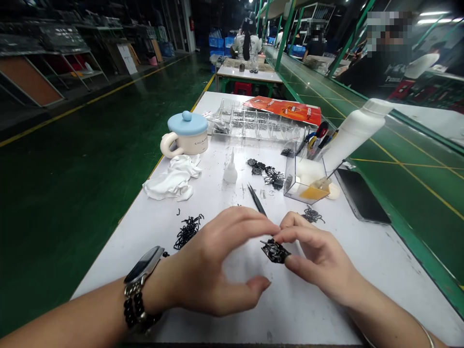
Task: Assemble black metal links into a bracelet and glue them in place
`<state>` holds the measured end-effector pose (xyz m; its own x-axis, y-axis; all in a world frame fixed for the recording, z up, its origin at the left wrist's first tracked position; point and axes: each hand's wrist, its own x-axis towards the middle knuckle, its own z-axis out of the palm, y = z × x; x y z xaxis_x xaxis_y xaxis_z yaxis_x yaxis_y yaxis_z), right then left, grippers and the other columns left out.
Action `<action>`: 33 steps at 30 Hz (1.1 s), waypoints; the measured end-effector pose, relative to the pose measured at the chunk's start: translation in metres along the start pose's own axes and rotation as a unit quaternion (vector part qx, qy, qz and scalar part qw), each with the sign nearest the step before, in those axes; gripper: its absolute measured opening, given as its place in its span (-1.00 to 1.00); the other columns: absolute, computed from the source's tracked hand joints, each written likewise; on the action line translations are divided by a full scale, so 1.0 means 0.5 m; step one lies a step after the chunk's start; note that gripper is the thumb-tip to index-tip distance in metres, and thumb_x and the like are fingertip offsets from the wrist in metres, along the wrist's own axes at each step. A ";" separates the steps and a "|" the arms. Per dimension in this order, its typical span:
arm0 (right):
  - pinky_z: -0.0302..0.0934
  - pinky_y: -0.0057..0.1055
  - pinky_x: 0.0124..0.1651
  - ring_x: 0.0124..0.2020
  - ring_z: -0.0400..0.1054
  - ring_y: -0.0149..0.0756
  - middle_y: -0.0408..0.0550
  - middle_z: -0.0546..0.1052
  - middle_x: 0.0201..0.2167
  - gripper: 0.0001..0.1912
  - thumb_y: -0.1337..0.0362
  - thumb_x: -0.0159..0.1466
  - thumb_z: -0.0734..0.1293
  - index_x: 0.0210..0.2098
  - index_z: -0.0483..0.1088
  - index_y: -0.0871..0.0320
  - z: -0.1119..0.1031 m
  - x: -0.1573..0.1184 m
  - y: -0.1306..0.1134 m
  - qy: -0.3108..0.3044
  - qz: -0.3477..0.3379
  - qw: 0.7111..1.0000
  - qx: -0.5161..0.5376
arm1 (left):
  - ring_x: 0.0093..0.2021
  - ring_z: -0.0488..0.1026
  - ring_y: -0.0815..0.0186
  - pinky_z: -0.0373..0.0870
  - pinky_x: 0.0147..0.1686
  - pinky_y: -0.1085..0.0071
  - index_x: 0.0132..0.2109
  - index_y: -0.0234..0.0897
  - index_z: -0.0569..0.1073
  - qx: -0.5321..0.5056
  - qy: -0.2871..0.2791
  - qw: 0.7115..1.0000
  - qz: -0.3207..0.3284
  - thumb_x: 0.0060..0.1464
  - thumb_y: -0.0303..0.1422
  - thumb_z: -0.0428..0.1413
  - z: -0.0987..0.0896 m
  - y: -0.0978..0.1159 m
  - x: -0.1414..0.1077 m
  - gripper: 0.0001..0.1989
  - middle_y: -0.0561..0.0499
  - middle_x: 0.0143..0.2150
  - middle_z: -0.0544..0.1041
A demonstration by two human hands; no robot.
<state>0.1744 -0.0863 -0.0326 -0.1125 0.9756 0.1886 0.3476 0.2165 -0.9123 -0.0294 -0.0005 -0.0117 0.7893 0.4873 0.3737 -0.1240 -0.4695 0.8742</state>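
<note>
Left hand: the left hand (206, 261) hangs over the surface (308, 309), its fingers (242, 224) spread wide from the thumb. The index fingertip reaches the right hand's fingers just above the black piece. A watch (143, 266) and a beaded bracelet (133, 309) sit on the wrist.

Right hand: the right hand (319, 256) has its fingers (304, 237) closed narrow, pinching the black piece between thumb and index finger.

Black piece: the black piece (275, 251) is a small tangled metal cluster with a thin pin sticking out to the left. It is held above the surface, between both hands.

Tools: tweezers (256, 199) lie just beyond the hands, tips toward them.

Black parts: one loose heap (188, 231) lies left of the left hand, a small pile (312, 215) lies beyond the right hand, and a cluster (266, 173) lies farther up.

Far end: a cloth (174, 179), a mug (184, 135) with a blue lid, a dropper bottle (230, 169), a plastic tray (253, 123) of compartments, an orange packet (284, 108), an acrylic box (304, 176), a large white bottle (355, 128) and a phone (360, 193).

Beyond: a co-worker (248, 46) stands at another table (250, 72).
</note>
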 end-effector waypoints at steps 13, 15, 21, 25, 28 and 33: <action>0.11 -0.32 -0.19 -0.29 0.18 -0.31 -0.12 0.25 -0.37 -0.87 0.28 0.20 0.32 -0.23 0.42 0.03 0.008 0.007 0.002 -0.052 0.031 0.998 0.020 | -0.17 0.45 0.25 0.36 -0.10 0.42 -0.13 -0.40 0.52 0.269 -0.040 0.956 0.111 0.07 -0.55 0.02 0.002 0.000 0.000 -0.75 -0.18 -0.18 0.54; 0.09 -0.32 -0.20 -0.29 0.18 -0.32 -0.13 0.25 -0.37 -0.87 0.28 0.20 0.32 -0.24 0.43 0.03 0.010 0.007 0.001 -0.053 0.038 0.998 0.021 | -0.19 0.46 0.25 0.36 -0.11 0.42 -0.14 -0.41 0.52 0.279 -0.049 0.952 0.114 0.07 -0.55 0.02 0.001 0.000 0.000 -0.76 -0.17 -0.20 0.55; 0.04 -0.31 -0.18 -0.28 0.16 -0.32 -0.15 0.24 -0.39 -0.90 0.25 0.20 0.32 -0.26 0.43 0.00 0.010 0.009 -0.004 -0.052 0.071 0.996 0.018 | -0.27 0.49 0.26 0.44 -0.19 0.36 -0.17 -0.37 0.47 0.280 0.002 0.951 0.132 0.05 -0.58 0.03 0.014 -0.011 -0.007 -0.79 -0.12 -0.29 0.56; 0.03 -0.28 -0.16 -0.27 0.16 -0.30 -0.14 0.24 -0.38 -0.89 0.21 0.21 0.33 -0.25 0.44 -0.02 0.013 0.009 -0.004 -0.058 0.083 0.995 0.015 | -0.33 0.50 0.29 0.49 -0.28 0.35 -0.20 -0.38 0.46 0.255 0.048 0.950 0.175 -0.02 -0.62 0.05 0.022 -0.023 -0.006 -0.79 -0.09 -0.34 0.55; 0.05 -0.28 -0.14 -0.26 0.17 -0.30 -0.14 0.24 -0.38 -0.87 0.22 0.20 0.33 -0.22 0.43 -0.02 0.014 0.007 -0.003 -0.054 0.072 0.996 0.019 | -0.29 0.50 0.28 0.50 -0.27 0.36 -0.24 -0.41 0.47 0.266 0.050 0.943 0.192 -0.06 -0.63 0.07 0.021 -0.025 0.000 -0.80 -0.12 -0.30 0.55; 0.07 -0.29 -0.08 -0.18 0.19 -0.30 -0.13 0.25 -0.27 -0.65 0.24 0.13 0.39 -0.07 0.35 -0.06 -0.026 0.008 -0.006 -0.145 0.049 0.988 0.013 | -0.20 0.50 0.19 0.50 -0.22 0.29 -0.29 -0.38 0.53 0.343 0.043 0.896 0.278 0.03 -0.56 0.04 0.013 -0.005 -0.005 -0.83 -0.11 -0.30 0.58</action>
<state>0.1852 -0.0823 -0.0244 -0.3423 0.9395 -0.0099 0.3459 0.1162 -0.9311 -0.0271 -0.0051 -0.0168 0.6670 0.0796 0.7408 -0.0605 -0.9852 0.1603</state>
